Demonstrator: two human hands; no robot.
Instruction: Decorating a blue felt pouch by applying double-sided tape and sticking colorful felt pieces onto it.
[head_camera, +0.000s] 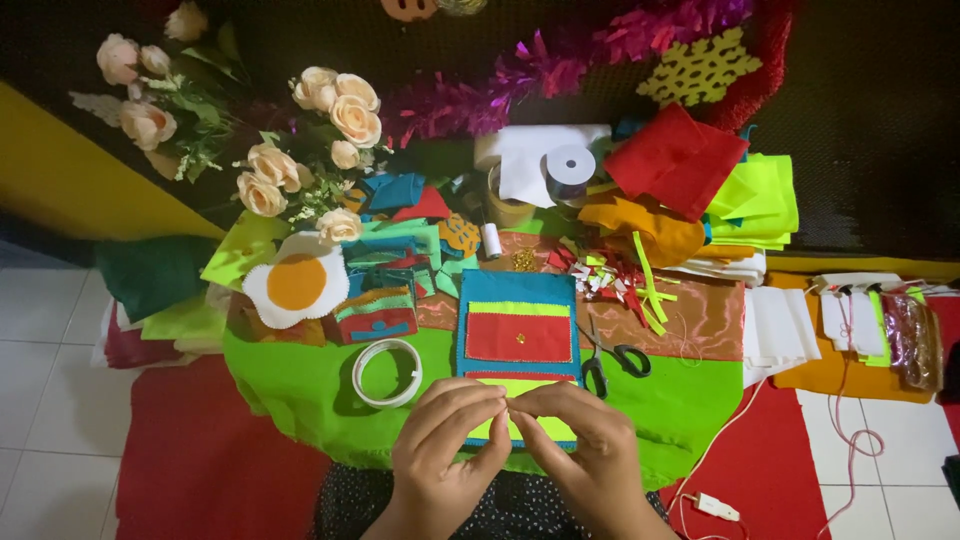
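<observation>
At six o'clock on the green cloth, I saw the left hand and right hand touching, fingertips pinched shut together over the felt book. Scissors lay at three o'clock, a tape ring at nine.

Floor: white tiles, partly under a red mat.
Wall: dark backdrop, with a yellow band at left.
Worktop: low, round, draped in green cloth.
Light: dim, indoor.
</observation>
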